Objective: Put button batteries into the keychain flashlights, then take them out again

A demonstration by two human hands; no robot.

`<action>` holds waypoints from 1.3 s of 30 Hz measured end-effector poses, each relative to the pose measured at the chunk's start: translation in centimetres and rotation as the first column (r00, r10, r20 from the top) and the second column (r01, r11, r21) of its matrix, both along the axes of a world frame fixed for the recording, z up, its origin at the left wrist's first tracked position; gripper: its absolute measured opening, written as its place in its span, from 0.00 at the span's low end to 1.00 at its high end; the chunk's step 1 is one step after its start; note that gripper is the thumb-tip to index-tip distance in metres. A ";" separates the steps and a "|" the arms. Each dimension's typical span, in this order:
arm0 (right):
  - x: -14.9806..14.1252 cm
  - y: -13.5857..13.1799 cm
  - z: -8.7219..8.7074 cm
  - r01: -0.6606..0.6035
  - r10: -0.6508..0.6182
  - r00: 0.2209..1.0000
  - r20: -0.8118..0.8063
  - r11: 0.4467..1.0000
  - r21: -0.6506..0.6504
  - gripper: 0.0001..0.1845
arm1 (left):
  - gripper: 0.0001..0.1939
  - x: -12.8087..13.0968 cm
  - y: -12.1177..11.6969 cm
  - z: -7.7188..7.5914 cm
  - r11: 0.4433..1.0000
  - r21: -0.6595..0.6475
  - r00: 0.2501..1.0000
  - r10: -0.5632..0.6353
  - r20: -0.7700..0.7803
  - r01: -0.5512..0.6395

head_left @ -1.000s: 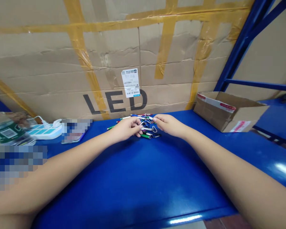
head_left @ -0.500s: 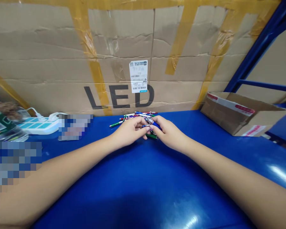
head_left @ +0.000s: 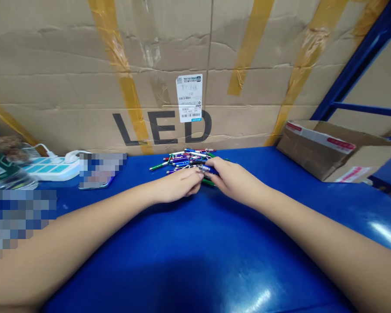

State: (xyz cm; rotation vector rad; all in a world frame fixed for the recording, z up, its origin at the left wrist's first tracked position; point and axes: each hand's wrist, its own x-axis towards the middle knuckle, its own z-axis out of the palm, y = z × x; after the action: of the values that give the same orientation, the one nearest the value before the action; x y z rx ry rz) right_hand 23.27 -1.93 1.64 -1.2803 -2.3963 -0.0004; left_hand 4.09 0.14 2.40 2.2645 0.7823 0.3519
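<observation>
1. Right hand (head_left: 234, 180): clenched in a pinch at the fingertips, on a short silver metal tube (head_left: 203, 168) at the near edge of the pile.
2. Left hand (head_left: 179, 184): palm down, fingers together, tips reaching the same edge. Whether it grasps anything cannot be told; nothing shows between its fingers.
3. The hands nearly meet, just apart, with their fingertips pointing at each other.
4. Pile of slim metal tubes (head_left: 185, 160) in green, blue, purple, red and silver: loose and crisscrossed, lying flat on the blue painted metal surface (head_left: 195, 243), directly ahead of the hands. Part of it is hidden under the fingers.
5. Left of the pile: white power strip with teal switches (head_left: 52, 169), a pixelated flat object (head_left: 102, 169) beside it, and a clear plastic bottle with a green label (head_left: 3, 167) at the frame edge.
6. Right of the pile: open brown cardboard box (head_left: 332, 152), on the surface's far corner.
7. Behind: large cardboard carton (head_left: 169, 52) with yellow tape, black "LED" lettering and a white barcode label (head_left: 189, 98). Blue steel shelf frame (head_left: 355, 74) at far right.
</observation>
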 end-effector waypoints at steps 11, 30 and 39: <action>-0.3 0.0 -0.2 -0.039 0.039 0.994 -0.105 0.999 -0.002 0.08 | 0.17 0.5 -0.2 -1.0 0.983 0.169 0.996 0.058 0.074 -0.070; 0.5 -0.1 0.0 -0.164 0.152 0.948 -0.280 0.986 -0.019 0.09 | 0.14 -0.4 0.9 -0.5 0.947 0.321 1.000 0.018 -0.024 -0.009; 1.1 -0.9 1.5 -0.045 0.046 0.999 0.008 0.992 -0.118 0.12 | 0.12 -0.6 1.3 -0.4 0.817 0.569 0.936 0.266 -0.232 -0.091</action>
State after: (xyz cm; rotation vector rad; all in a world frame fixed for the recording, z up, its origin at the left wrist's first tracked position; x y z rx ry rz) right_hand 24.37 -2.82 3.16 -1.2795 -2.4661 0.1504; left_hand 3.52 1.49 1.95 2.8419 1.1838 0.3565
